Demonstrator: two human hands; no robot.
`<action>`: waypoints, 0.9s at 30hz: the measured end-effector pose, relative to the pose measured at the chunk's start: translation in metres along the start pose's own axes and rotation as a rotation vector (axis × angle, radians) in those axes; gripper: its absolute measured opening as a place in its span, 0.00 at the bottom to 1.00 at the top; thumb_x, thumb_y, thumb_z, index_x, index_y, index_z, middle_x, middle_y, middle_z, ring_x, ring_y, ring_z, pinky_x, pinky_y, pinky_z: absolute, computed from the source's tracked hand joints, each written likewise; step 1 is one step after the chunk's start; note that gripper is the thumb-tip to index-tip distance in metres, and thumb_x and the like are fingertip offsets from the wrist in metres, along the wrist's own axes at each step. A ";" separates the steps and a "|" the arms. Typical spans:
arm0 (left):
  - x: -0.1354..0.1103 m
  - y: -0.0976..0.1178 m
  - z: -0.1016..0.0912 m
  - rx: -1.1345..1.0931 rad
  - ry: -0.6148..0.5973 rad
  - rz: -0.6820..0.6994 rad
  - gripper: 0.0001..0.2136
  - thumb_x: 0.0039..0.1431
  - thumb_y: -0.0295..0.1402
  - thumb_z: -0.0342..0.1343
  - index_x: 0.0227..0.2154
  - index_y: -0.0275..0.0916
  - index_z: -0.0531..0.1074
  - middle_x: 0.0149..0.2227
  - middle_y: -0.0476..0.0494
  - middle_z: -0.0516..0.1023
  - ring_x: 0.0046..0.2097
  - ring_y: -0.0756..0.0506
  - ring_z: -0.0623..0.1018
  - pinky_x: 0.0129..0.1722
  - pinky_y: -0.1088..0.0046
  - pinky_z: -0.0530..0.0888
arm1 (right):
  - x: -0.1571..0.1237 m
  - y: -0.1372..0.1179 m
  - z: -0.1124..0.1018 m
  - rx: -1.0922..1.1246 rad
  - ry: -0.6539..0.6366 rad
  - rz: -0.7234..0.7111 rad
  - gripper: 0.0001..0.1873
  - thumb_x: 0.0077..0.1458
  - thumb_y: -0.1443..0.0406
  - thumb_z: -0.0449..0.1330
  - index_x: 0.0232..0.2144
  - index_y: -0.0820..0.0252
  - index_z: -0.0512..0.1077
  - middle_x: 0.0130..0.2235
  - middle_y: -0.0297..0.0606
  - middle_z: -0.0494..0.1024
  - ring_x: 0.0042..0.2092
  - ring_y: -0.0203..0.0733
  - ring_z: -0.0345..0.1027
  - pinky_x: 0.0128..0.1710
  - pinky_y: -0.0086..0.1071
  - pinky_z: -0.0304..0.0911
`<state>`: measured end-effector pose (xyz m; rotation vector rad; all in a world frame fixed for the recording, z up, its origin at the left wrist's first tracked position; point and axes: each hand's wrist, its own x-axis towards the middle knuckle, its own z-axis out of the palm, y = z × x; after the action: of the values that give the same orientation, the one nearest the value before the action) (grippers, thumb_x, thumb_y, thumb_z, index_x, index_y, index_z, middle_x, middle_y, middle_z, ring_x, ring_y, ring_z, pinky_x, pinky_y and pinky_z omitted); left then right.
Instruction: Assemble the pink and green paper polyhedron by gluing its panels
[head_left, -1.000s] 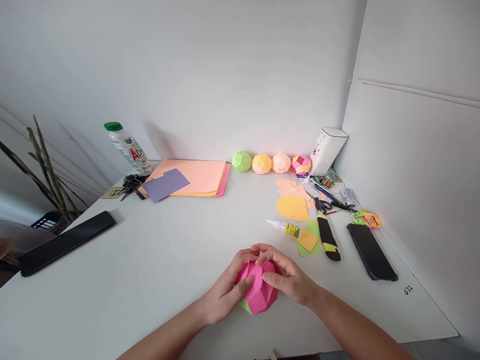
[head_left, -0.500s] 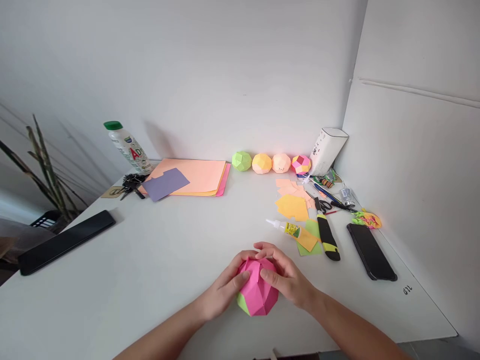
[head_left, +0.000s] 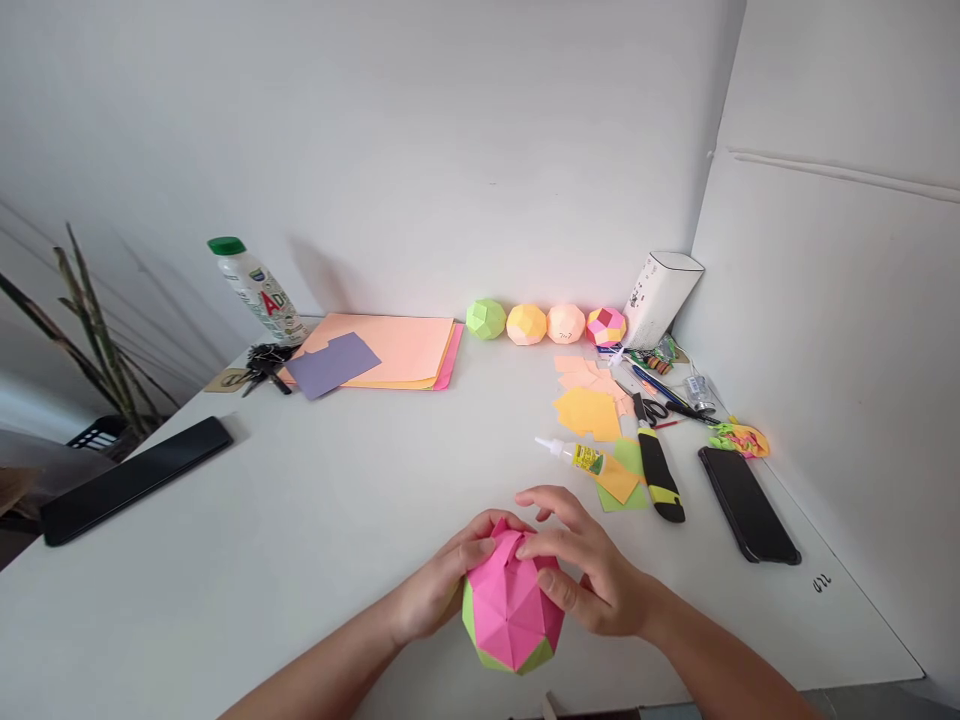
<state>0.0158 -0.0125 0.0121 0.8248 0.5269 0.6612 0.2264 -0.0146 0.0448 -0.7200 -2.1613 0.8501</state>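
A pink and green faceted paper ball [head_left: 512, 600] is held just above the near edge of the table. My left hand [head_left: 442, 575] grips its left side, thumb on top and fingers behind, partly hidden. On the right, my right hand [head_left: 589, 565] has its fingers apart; a fingertip touches a raised pink flap near the top of the ball, and the thumb lies close by the right side. Beyond the hands lies a small glue bottle [head_left: 587, 458] with a white nozzle, on orange and green paper pieces [head_left: 622, 490].
Four-sided paper stack [head_left: 405, 350] and a purple sheet [head_left: 337, 366] lie back left, near a white bottle [head_left: 259, 290]. Several paper balls [head_left: 526, 324] line the wall. Rightward are a cutter knife [head_left: 658, 470], scissors [head_left: 652, 408] and a phone [head_left: 748, 505]. A black bar [head_left: 139, 480] lies left.
The ball has tipped and come nearer to me, showing more green along its lower edge. My right hand has loosened, its fingers lifting and spreading at the flap. My left hand keeps its hold.
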 end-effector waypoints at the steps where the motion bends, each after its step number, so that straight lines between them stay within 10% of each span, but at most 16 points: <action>1: 0.000 0.000 0.000 0.006 -0.006 -0.001 0.15 0.60 0.44 0.54 0.44 0.38 0.69 0.43 0.42 0.73 0.43 0.43 0.74 0.43 0.66 0.68 | 0.000 0.000 0.000 -0.019 -0.007 -0.020 0.12 0.62 0.64 0.52 0.47 0.52 0.70 0.56 0.46 0.65 0.57 0.51 0.60 0.52 0.45 0.63; 9: 0.001 0.003 0.003 0.040 -0.005 -0.033 0.17 0.60 0.44 0.54 0.44 0.36 0.69 0.42 0.42 0.72 0.43 0.43 0.73 0.43 0.66 0.67 | 0.003 0.003 0.003 -0.217 0.059 -0.252 0.14 0.63 0.68 0.48 0.48 0.58 0.68 0.55 0.49 0.65 0.55 0.50 0.62 0.53 0.50 0.63; 27: -0.001 0.006 0.002 0.080 0.000 -0.034 0.15 0.60 0.42 0.54 0.45 0.39 0.70 0.45 0.43 0.72 0.43 0.44 0.72 0.43 0.68 0.66 | 0.004 0.005 0.003 -0.185 0.063 -0.258 0.14 0.63 0.68 0.47 0.47 0.58 0.69 0.53 0.49 0.66 0.52 0.49 0.64 0.51 0.49 0.65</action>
<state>0.0146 -0.0111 0.0184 0.8886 0.5688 0.6116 0.2230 -0.0092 0.0411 -0.5328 -2.2342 0.4924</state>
